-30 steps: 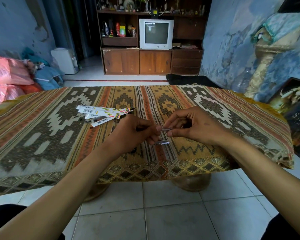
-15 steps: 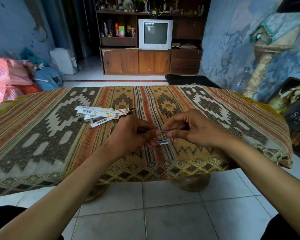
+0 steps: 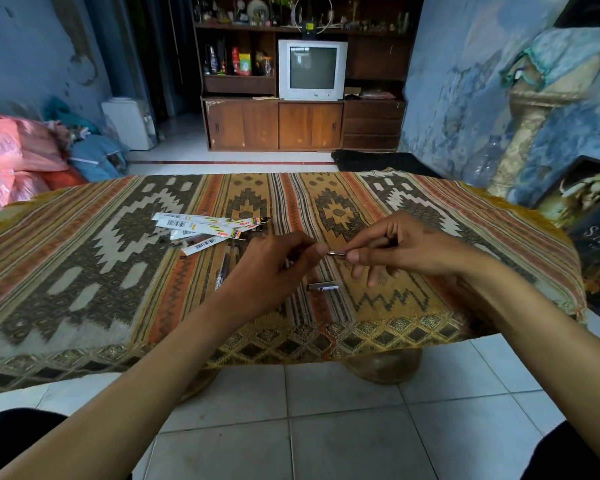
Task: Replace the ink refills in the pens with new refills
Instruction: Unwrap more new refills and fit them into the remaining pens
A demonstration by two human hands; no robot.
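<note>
My left hand (image 3: 274,268) and my right hand (image 3: 399,247) meet over the patterned tablecloth (image 3: 84,271), each pinching an end of a thin pen part (image 3: 336,253) with a metal tip showing between the fingertips. Most of that part is hidden inside my fingers. A short dark pen piece (image 3: 323,287) lies on the cloth just below my hands. A dark pen (image 3: 222,268) lies beside my left hand. Several white refill packets (image 3: 205,230) with barcodes sit in a loose pile to the left.
The table's front edge (image 3: 291,348) is close to me, with tiled floor below. A wooden cabinet with a TV (image 3: 312,69) stands at the back. Pink bags (image 3: 11,150) lie left, a framed picture (image 3: 586,209) leans right.
My hands have stayed together over the same spot on the cloth; the fingers of my right hand have spread slightly. The short piece on the cloth has not moved.
</note>
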